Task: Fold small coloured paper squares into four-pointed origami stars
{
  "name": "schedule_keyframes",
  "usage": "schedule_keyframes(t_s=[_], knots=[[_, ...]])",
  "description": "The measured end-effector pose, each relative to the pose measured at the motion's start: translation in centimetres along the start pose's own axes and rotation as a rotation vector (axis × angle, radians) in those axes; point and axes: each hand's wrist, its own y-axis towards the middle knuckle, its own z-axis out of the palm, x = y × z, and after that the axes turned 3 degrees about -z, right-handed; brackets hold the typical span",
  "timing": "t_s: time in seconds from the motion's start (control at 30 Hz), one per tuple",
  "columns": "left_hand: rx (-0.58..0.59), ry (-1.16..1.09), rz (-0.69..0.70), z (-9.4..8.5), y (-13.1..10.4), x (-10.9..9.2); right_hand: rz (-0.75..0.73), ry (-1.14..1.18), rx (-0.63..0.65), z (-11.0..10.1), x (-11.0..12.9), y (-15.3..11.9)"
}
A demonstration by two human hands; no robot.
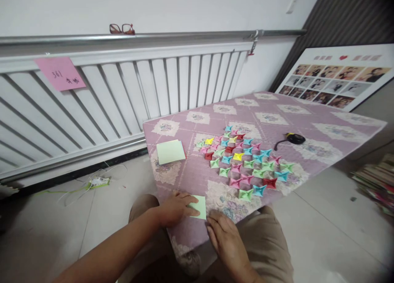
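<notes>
A square sheet of light green paper (200, 207) lies flat near the front edge of the table. My left hand (177, 209) rests on its left part with the fingers spread and lying flat. Beside the sheet's lower right corner is my right hand (224, 229), its fingers stretched out and close together on the cloth. Whether its fingertips touch the paper I cannot tell. Past both hands stand rows of small folded paper shapes (238, 156) in green, blue, pink, red and yellow. A stack of square paper (171, 152), pale green on top, lies at the left edge.
The purple patterned tablecloth (191, 176) covers the table. A black coiled item with a cable (296, 139) lies toward the right. Behind stand a white radiator (160, 81) and a photo board (335, 79). Glasses (122, 29) sit on the pipe; a power strip (100, 182) is on the floor.
</notes>
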Motion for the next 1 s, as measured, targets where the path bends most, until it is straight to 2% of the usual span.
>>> schedule_keyframes(t_s=[0.17, 0.37, 0.5, 0.67, 0.77, 0.87, 0.93, 1.0], knots=[[-0.007, 0.071, 0.022, -0.3, -0.1, -0.1, 0.044, 0.003, 0.009, 0.7, 1.9, 0.7], [-0.131, 0.155, 0.058, 0.7, -1.7, -1.0, 0.079, -0.009, 0.028, 0.9, 2.4, 0.8], [-0.172, 0.170, -0.009, 1.7, -3.4, -1.3, 0.071, -0.007, 0.041, 0.8, 2.2, 0.9], [-0.189, 0.162, -0.093, 0.9, -5.1, -1.2, 0.068, 0.024, 0.039, 0.8, 2.1, 0.9], [-0.166, 0.154, -0.191, 0.7, -5.0, -1.7, 0.072, 0.015, 0.028, 0.8, 2.1, 0.9], [-0.238, 0.124, -0.340, 1.7, -3.9, -3.2, 0.078, -0.001, 0.025, 0.9, 2.3, 0.9], [-0.295, 0.117, -0.339, 3.0, -3.0, -4.6, 0.081, -0.001, 0.030, 0.9, 2.4, 0.9], [-0.286, 0.092, -0.320, 4.1, -2.4, -5.9, 0.085, 0.003, 0.028, 0.9, 2.4, 0.8]])
